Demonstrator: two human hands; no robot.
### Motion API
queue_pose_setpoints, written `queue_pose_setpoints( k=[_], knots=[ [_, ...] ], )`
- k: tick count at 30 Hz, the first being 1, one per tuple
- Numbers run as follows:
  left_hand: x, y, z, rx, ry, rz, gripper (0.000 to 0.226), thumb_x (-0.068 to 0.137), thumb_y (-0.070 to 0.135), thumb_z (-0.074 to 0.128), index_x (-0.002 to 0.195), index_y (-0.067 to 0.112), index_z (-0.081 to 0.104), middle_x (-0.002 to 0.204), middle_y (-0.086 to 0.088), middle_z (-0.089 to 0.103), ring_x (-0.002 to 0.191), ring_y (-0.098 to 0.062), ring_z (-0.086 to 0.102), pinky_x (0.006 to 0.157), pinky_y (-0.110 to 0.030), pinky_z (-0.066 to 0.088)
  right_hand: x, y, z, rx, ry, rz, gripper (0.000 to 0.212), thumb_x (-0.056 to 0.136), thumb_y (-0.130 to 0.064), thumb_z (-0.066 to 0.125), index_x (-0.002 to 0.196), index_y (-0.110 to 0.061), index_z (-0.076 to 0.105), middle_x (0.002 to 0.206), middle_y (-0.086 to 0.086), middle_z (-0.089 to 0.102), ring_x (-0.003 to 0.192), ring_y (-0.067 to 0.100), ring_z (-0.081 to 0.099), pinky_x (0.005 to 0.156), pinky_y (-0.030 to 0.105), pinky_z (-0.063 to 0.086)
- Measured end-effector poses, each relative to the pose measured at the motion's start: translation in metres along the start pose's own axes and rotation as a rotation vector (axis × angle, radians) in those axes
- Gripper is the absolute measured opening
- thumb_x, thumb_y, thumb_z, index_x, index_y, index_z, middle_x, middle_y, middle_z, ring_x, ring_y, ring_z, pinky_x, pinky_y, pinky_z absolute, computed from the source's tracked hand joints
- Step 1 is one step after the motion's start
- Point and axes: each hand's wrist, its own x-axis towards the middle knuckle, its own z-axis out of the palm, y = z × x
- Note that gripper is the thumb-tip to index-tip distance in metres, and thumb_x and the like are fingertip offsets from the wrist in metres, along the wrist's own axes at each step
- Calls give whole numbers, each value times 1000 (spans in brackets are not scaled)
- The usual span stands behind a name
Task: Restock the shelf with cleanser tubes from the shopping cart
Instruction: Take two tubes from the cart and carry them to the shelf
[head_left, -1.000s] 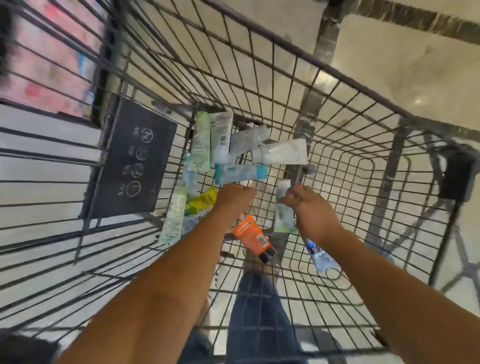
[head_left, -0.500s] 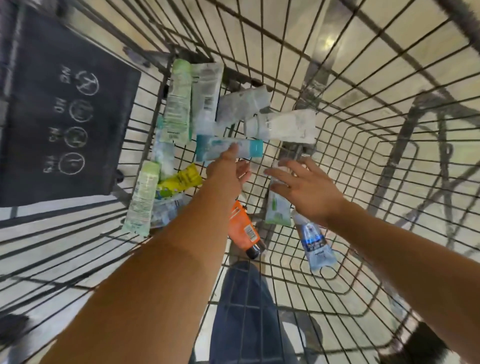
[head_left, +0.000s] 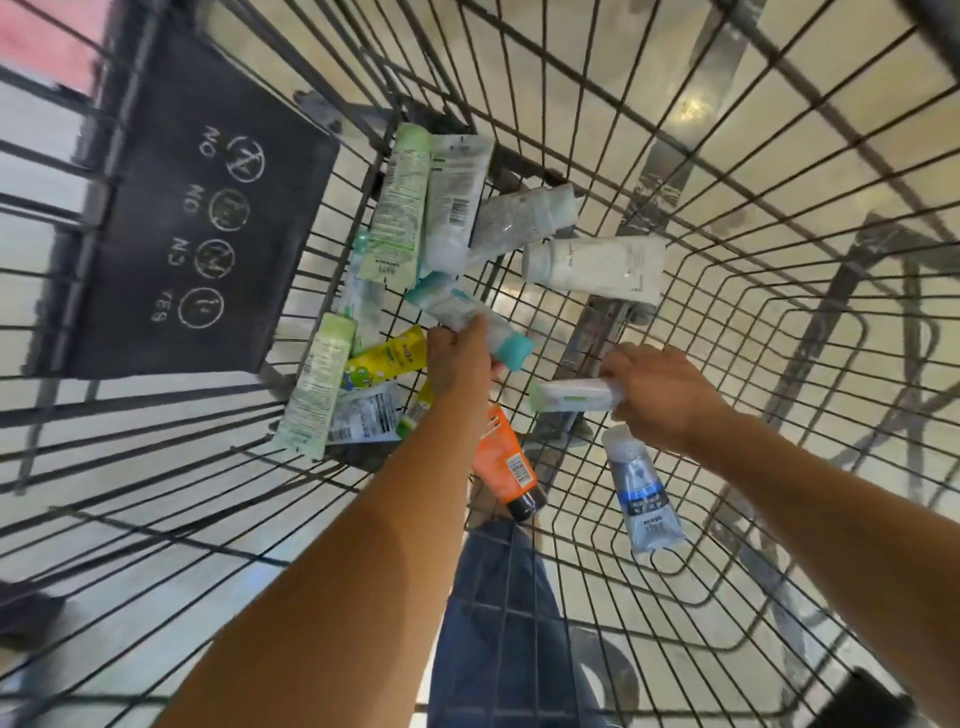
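I look down into a wire shopping cart (head_left: 727, 218) with several cleanser tubes on its floor. My left hand (head_left: 460, 358) is closed around a white tube with a teal cap (head_left: 511, 348), lifted off the pile. My right hand (head_left: 660, 395) grips a white tube with green print (head_left: 569, 401), held level above the cart floor. An orange tube with a black cap (head_left: 501, 462) lies partly under my left forearm. Under my right wrist rests a clear blue tube (head_left: 641, 493). Pale green tubes (head_left: 400, 208) and a white tube (head_left: 597, 267) lie further in.
A black child-seat flap with NO/YES symbols (head_left: 197, 218) leans on the cart's left side. A yellow tube (head_left: 387, 361) and other tubes crowd the left corner. Blue trousers (head_left: 498, 613) and pale floor tiles show through the mesh. The cart's right half holds nothing.
Both hands went from open and reaching to closed. The left picked up the teal-capped tube and the right picked up the white-and-green tube, turning it level.
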Motion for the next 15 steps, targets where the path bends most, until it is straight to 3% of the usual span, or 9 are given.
queue_pose_setpoints(
  k=[5,7,9,12,14,15],
  knots=[
    [-30,10,-29,37,-39,3,30,87,24,71,112,22,55,120,-13,59,102,-33,65,70,-43,62,-23,0,-16,740,-26,353,45,81,-16,79,115,-11,50,102,11,66,96,34,64,83,41,51],
    [-49,19,-41,47,-89,14,25,89,23,70,110,21,58,120,-13,62,96,-31,68,72,-45,61,-33,-8,-32,1089,58,403,41,78,-4,79,106,-14,52,102,13,67,100,37,65,89,51,53],
    [-76,31,-56,14,-160,31,16,94,19,64,109,20,58,115,-12,64,89,-28,70,79,-47,60,-42,-24,-58,1277,88,371,41,77,1,79,102,-24,60,106,8,70,103,30,66,92,49,54],
    [-115,55,-78,59,-207,102,10,95,15,62,100,25,62,108,-7,67,98,-30,67,92,-54,53,-52,-62,-100,1443,59,312,53,68,-14,88,115,-26,67,107,3,74,103,25,69,94,47,54],
    [-142,75,-95,102,-208,153,9,96,17,62,100,25,63,105,-4,69,101,-28,67,92,-53,54,-58,-87,-122,1517,77,289,74,55,-31,92,124,-22,65,111,4,74,108,26,68,96,50,52],
    [-155,85,-104,99,-208,178,8,96,18,61,101,24,64,104,-4,70,98,-27,67,90,-51,55,-61,-100,-133,1543,99,268,73,56,-36,90,123,-23,65,111,3,75,108,27,68,95,48,52]
  ],
)
